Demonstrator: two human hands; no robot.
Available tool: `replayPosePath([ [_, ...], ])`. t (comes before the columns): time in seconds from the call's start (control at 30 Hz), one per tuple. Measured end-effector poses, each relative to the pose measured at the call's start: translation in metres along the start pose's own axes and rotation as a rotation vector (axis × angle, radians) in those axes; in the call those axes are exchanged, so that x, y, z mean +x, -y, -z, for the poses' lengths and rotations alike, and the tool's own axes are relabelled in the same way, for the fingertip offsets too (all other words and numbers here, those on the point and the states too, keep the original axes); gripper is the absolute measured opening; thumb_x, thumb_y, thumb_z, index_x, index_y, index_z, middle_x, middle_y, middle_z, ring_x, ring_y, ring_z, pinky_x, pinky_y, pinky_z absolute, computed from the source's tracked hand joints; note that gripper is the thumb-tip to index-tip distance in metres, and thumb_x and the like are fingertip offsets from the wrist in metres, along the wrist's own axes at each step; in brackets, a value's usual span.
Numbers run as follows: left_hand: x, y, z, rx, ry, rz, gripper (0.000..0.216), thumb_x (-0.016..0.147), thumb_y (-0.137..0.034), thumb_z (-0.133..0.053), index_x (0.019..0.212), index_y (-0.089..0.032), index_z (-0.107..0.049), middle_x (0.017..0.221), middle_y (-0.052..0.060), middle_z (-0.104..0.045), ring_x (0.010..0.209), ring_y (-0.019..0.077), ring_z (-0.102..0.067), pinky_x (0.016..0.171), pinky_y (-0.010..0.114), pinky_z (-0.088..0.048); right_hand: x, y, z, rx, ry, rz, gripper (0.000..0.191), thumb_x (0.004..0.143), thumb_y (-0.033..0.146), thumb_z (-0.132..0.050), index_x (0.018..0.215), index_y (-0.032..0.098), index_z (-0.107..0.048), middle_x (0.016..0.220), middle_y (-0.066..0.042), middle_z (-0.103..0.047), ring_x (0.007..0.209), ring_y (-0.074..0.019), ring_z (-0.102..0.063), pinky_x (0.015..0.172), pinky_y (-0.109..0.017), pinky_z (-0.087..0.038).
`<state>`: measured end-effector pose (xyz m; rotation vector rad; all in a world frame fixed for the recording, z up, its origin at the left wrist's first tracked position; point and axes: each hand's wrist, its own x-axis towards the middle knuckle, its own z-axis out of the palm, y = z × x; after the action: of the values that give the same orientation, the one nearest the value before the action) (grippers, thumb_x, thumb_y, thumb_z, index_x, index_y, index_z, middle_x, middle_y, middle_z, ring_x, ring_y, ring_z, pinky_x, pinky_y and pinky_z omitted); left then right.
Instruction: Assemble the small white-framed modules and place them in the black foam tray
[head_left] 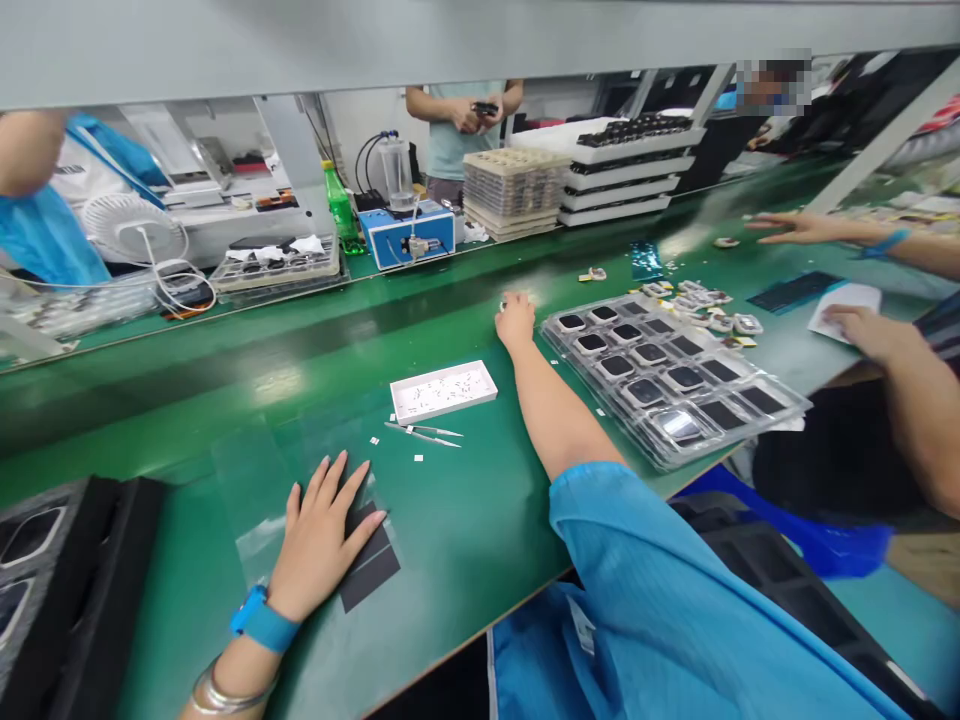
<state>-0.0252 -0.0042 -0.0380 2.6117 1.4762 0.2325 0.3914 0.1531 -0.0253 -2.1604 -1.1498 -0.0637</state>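
My left hand (324, 535) lies flat with fingers spread, partly over a small black sheet (373, 575) and clear plastic film (255, 480). My right hand (516, 320) reaches far forward over the green bench, its fingers curled together. A small pale bit shows at its fingertips, too small to name. Between my hands is a white shallow box (444, 392) with many tiny pieces in it. Tweezers (424, 434) lie just in front of it among several small white labels (418, 458). Right of my right forearm sits a clear plastic tray (667, 375) of square dark-faced parts.
At right, a co-worker's hand (862, 325) rests on a white sheet (847, 305); their other arm stretches across the bench. Small loose parts (694, 298) lie behind the tray. Black foam (112, 590) stands at left. A blue machine (411, 237) and a green bottle (339, 205) stand at the back.
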Motion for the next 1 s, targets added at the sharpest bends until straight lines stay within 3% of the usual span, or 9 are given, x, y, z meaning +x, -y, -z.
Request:
replayPosePath([
  [0.17, 0.000, -0.002, 0.001, 0.000, 0.009, 0.007, 0.057, 0.093, -0.049, -0.047, 0.145, -0.024, -0.048, 0.158, 0.013, -0.034, 0.148, 0.0354, -0.026, 0.115, 0.066, -0.021, -0.015, 0.036, 0.026, 0.213, -0.168, 0.238, 0.054, 0.085, 0.006, -0.043, 0.139, 0.009, -0.046, 0.140, -0.019, -0.042, 0.131, -0.0211, -0.043, 0.114, -0.035, -0.033],
  [0.3, 0.003, -0.003, 0.016, -0.207, -0.083, 0.007, 0.062, 0.089, -0.051, -0.053, 0.142, -0.019, -0.051, 0.152, 0.017, -0.044, 0.145, 0.0357, -0.033, 0.115, 0.062, -0.025, -0.062, 0.085, 0.056, 0.495, -0.211, 0.420, 0.052, 0.084, 0.008, -0.050, 0.136, 0.013, -0.047, 0.138, -0.016, -0.044, 0.130, -0.0199, -0.047, 0.111, -0.034, -0.040],
  [0.37, 0.005, -0.004, 0.029, -0.486, -0.147, 0.056, 0.066, 0.087, -0.055, -0.054, 0.141, -0.018, -0.051, 0.146, 0.017, -0.050, 0.140, 0.0329, -0.042, 0.115, 0.057, -0.031, -0.103, 0.110, 0.067, 0.655, -0.096, 0.500, 0.052, 0.084, 0.010, -0.054, 0.134, 0.019, -0.046, 0.137, -0.013, -0.046, 0.125, -0.0197, -0.052, 0.105, -0.034, -0.047],
  [0.53, 0.011, -0.010, 0.048, -1.346, -0.192, 0.090, 0.077, 0.076, -0.052, -0.073, 0.143, -0.023, -0.049, 0.141, 0.014, -0.057, 0.130, 0.0277, -0.054, 0.105, 0.042, -0.047, -0.219, 0.143, 0.066, 0.961, 0.455, 0.598, 0.054, 0.082, 0.014, -0.063, 0.132, 0.025, -0.046, 0.127, -0.008, -0.056, 0.112, -0.0183, -0.061, 0.094, -0.033, -0.056],
  [0.63, 0.011, -0.006, 0.043, -1.600, -0.174, 0.147, 0.067, 0.068, -0.038, -0.083, 0.129, -0.021, -0.062, 0.129, 0.011, -0.065, 0.114, 0.0238, -0.064, 0.093, 0.033, -0.054, -0.261, 0.142, 0.053, 0.996, 0.577, 0.626, 0.047, 0.082, 0.012, -0.063, 0.125, 0.024, -0.052, 0.121, -0.008, -0.058, 0.113, -0.0188, -0.060, 0.097, -0.036, -0.055],
  [0.73, 0.009, 0.002, 0.036, -1.709, -0.098, 0.251, 0.054, 0.066, -0.027, -0.085, 0.117, -0.017, -0.069, 0.110, 0.009, -0.073, 0.095, 0.0190, -0.069, 0.082, 0.028, -0.057, -0.275, 0.135, 0.042, 0.976, 0.589, 0.650, 0.042, 0.082, 0.015, -0.065, 0.122, 0.024, -0.056, 0.121, -0.008, -0.057, 0.115, -0.0199, -0.059, 0.100, -0.039, -0.054],
  [0.83, 0.007, 0.004, 0.033, -1.803, -0.067, 0.291, 0.051, 0.066, -0.025, -0.085, 0.114, -0.019, -0.070, 0.105, 0.007, -0.073, 0.089, 0.0168, -0.069, 0.079, 0.029, -0.058, -0.270, 0.130, 0.043, 1.010, 0.617, 0.628, 0.040, 0.085, 0.025, -0.067, 0.123, 0.025, -0.055, 0.126, -0.009, -0.054, 0.113, -0.0194, -0.062, 0.096, -0.037, -0.057],
  [1.0, 0.005, -0.002, 0.034, -1.829, -0.055, 0.232, 0.050, 0.062, -0.025, -0.088, 0.109, -0.019, -0.070, 0.102, 0.005, -0.071, 0.088, 0.0165, -0.069, 0.079, 0.030, -0.060, -0.256, 0.125, 0.052, 0.887, 0.432, 0.685, 0.015, 0.093, 0.028, -0.058, 0.103, 0.024, -0.067, 0.107, -0.007, -0.061, 0.101, -0.0178, -0.064, 0.083, -0.033, -0.059],
])
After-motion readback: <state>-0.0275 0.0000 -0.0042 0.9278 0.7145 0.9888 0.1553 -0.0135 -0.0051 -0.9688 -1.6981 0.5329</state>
